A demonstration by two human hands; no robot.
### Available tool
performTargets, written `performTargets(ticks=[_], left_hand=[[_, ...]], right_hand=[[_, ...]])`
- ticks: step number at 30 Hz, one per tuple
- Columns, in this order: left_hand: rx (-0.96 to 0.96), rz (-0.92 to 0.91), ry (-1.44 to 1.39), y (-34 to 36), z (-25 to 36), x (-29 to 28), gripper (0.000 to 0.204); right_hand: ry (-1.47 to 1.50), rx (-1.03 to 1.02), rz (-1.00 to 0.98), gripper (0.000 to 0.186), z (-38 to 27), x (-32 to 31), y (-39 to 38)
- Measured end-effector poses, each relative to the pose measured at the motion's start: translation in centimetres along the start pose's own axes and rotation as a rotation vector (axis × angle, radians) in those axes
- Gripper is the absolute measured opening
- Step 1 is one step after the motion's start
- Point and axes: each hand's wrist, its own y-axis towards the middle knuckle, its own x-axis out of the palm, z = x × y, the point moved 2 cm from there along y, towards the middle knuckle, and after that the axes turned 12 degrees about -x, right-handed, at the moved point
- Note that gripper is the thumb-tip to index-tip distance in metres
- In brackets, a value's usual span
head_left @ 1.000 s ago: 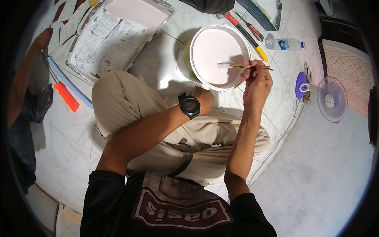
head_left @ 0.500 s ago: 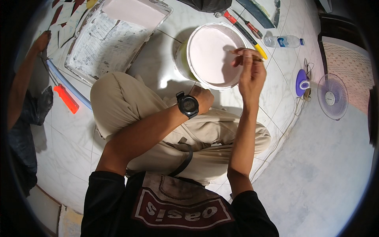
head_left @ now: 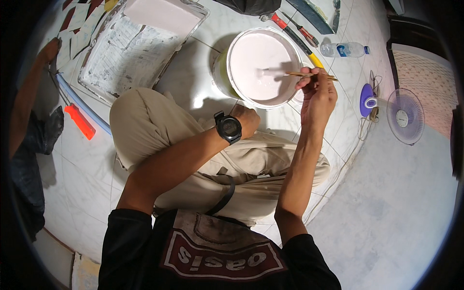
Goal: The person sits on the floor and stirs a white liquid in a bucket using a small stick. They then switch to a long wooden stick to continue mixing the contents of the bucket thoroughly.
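My right hand (head_left: 319, 94) pinches a thin wooden stick (head_left: 296, 74) between thumb and fingers, at the right rim of a round bucket (head_left: 223, 72). The stick's free end points left over the pale pink paint (head_left: 258, 50) that fills the bucket. Small ripples and a shadow mark the paint below it. With a black watch (head_left: 228, 127) on the wrist, my left hand (head_left: 246, 121) is closed in a loose fist just below the bucket, near my crossed legs. Its palm side is hidden; nothing sticks out of it.
A paint tray (head_left: 130, 58) lies left of the bucket. A hammer (head_left: 295, 38), screwdriver (head_left: 304, 33) and plastic bottle (head_left: 345, 50) lie beyond it. A purple fan (head_left: 405, 116) is at right. On the left, another person's hand (head_left: 50, 50) is near an orange-handled tool (head_left: 80, 121).
My right hand has moved right, from over the paint to the bucket's rim, and the stick now shows plainly. My left hand has stayed in place.
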Motion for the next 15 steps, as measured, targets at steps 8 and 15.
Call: performTargets(ticks=[8, 15], left_hand=[[0.001, 0.013, -0.008, 0.2, -0.1, 0.3, 0.016], [0.008, 0.034, -0.005, 0.2, -0.2, 0.4, 0.017]], right_hand=[[-0.05, -0.263, -0.07, 0.026, -0.5, 1.0, 0.8], [-0.552, -0.281, -0.285, 0.031, 0.8, 3.8, -1.5]])
